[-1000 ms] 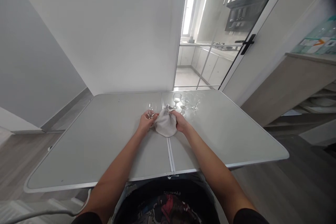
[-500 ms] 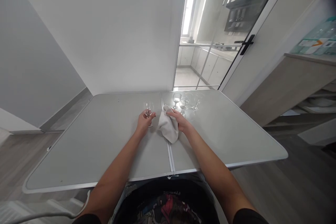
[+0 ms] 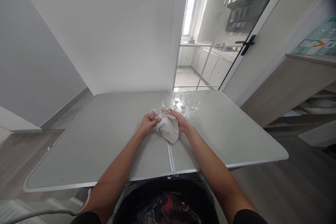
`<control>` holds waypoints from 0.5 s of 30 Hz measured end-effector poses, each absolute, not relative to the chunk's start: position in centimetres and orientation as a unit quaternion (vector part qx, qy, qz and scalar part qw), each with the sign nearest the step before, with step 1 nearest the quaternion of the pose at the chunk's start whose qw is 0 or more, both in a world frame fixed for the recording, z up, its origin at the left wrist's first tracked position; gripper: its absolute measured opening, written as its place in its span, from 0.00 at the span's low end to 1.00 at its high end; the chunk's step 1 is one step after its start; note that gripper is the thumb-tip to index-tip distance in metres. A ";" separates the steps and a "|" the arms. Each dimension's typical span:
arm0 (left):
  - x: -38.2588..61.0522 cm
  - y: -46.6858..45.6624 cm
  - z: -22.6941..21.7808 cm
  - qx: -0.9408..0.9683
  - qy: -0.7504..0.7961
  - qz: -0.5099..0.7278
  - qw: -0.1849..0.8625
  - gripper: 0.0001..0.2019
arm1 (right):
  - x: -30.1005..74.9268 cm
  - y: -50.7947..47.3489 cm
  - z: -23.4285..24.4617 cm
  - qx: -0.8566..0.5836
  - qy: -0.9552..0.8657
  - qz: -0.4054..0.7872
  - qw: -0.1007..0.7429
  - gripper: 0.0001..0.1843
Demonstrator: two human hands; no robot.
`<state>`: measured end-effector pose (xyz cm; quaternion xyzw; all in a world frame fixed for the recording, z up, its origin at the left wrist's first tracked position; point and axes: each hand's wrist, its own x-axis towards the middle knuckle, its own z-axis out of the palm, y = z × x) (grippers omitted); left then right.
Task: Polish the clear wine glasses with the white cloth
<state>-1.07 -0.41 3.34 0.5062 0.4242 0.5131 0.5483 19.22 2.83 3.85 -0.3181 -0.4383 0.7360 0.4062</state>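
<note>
My left hand (image 3: 147,124) is closed around a small clear stemmed glass (image 3: 153,115), held just above the grey folding table (image 3: 91,140). My right hand (image 3: 180,121) grips a crumpled white cloth (image 3: 167,127) that presses against the glass. Both hands meet over the table's centre seam, a little beyond its middle.
Three more clear stemmed glasses (image 3: 183,103) stand in a cluster near the table's far edge, just beyond my right hand. A white wall rises behind the table, with a glass sliding door (image 3: 231,31) to a kitchen at right. A wooden cabinet (image 3: 294,84) stands far right.
Half a second ago the glass was held upright to the left, apart from the cloth. Now the left hand has brought it right, against the cloth in the right hand.
</note>
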 end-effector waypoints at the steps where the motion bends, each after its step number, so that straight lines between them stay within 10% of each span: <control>1: -1.2 -0.2 3.3 0.485 0.427 0.544 0.535 0.25 | 19.3 2.8 3.9 -0.323 -0.434 0.741 0.397 0.23; 9: -2.3 0.8 2.7 0.418 0.437 0.648 0.464 0.23 | 19.6 2.2 4.1 -0.276 -0.494 0.712 0.416 0.48; 15: -2.2 0.6 2.9 0.429 0.467 0.641 0.432 0.22 | 19.4 2.9 3.1 -0.332 -0.565 0.613 0.442 0.24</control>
